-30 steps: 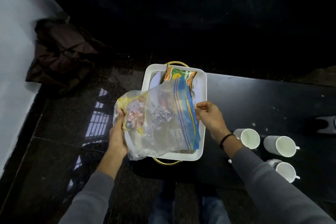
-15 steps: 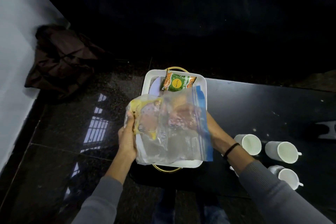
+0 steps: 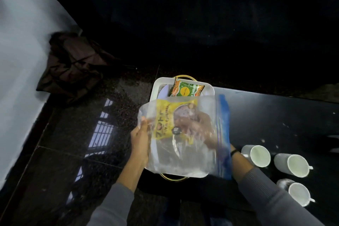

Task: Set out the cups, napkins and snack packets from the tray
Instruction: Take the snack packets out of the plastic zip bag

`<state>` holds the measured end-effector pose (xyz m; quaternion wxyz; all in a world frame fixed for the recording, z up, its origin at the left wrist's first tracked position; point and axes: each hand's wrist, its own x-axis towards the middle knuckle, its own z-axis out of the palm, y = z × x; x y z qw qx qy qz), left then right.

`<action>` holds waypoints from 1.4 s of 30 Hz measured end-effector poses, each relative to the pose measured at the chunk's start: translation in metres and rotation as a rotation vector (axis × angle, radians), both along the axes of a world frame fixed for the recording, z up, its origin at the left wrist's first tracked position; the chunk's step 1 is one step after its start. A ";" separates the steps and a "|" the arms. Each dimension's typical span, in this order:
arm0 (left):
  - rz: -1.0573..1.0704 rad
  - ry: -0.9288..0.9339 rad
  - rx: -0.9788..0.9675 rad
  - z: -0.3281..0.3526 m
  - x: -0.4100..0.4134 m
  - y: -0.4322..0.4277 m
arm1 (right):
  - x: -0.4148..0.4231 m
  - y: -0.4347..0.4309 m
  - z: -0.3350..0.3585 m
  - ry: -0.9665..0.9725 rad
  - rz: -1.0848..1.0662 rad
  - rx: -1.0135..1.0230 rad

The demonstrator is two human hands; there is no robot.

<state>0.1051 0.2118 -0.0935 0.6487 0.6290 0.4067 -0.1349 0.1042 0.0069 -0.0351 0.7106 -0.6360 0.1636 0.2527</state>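
A clear zip bag (image 3: 183, 158) with a blue seal strip hangs tilted over the white tray (image 3: 156, 86). My left hand (image 3: 140, 143) pinches the bag's left edge. My right hand (image 3: 205, 130) is inside the bag, seen blurred through the plastic, up against a yellow snack packet (image 3: 165, 121); its grip is unclear. A green snack packet (image 3: 187, 90) lies at the tray's far end, partly on a white plate (image 3: 163, 91). Three white cups (image 3: 255, 158) (image 3: 291, 165) (image 3: 296, 194) stand on the black table (image 3: 275, 115), right of the tray.
The tray sits at the table's left end, with gold handles at both ends. Left of it is glossy dark floor, with a dark brown cloth bag (image 3: 73, 64) against a white wall (image 3: 18, 60). The far side is dark.
My right hand went from the bag's blue opening into the bag, up to the yellow packet. The bag has been lifted and turned, so the seal now points right.
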 end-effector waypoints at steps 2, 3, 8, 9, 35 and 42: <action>0.032 -0.006 0.011 -0.004 0.000 0.003 | -0.004 -0.007 0.004 0.014 -0.114 0.019; 0.037 -0.006 -0.008 -0.006 0.000 0.006 | -0.004 -0.012 0.000 -0.025 -0.167 -0.051; -0.151 0.117 -0.335 -0.009 -0.003 0.006 | -0.006 -0.036 -0.007 0.152 -0.185 -0.105; -0.177 0.130 -0.363 -0.010 -0.005 0.005 | -0.006 -0.044 -0.013 0.175 -0.195 -0.126; 0.259 0.033 -0.459 0.011 0.000 0.027 | -0.032 -0.071 -0.004 -0.031 -0.557 -0.345; 0.242 -0.007 -0.456 0.014 0.003 0.040 | -0.051 -0.039 -0.030 0.146 -0.261 -0.605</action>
